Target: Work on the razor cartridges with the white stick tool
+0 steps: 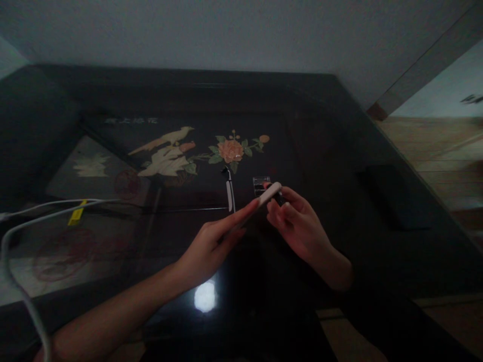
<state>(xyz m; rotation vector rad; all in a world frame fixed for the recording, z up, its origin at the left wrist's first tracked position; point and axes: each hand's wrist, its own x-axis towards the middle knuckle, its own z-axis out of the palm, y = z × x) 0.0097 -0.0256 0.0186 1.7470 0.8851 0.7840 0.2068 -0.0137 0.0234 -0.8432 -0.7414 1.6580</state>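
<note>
Your left grip [215, 244] holds a pale, slim object [270, 192], tip slanting far and right; your right grip [302, 223] pinches a small dark piece [278, 198] by that tip. Just beyond, a clear case [259, 181]; room opens right toward a dark slab [394, 198]; the counter [320, 151] ends well beyond.

Grey wall [211, 35], dark glossy table [324, 146]; wooden floor [415, 156]

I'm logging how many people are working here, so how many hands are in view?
2: the left hand, holding a slim pale object, and the right hand by that object's far end. No other hand shows.
</note>
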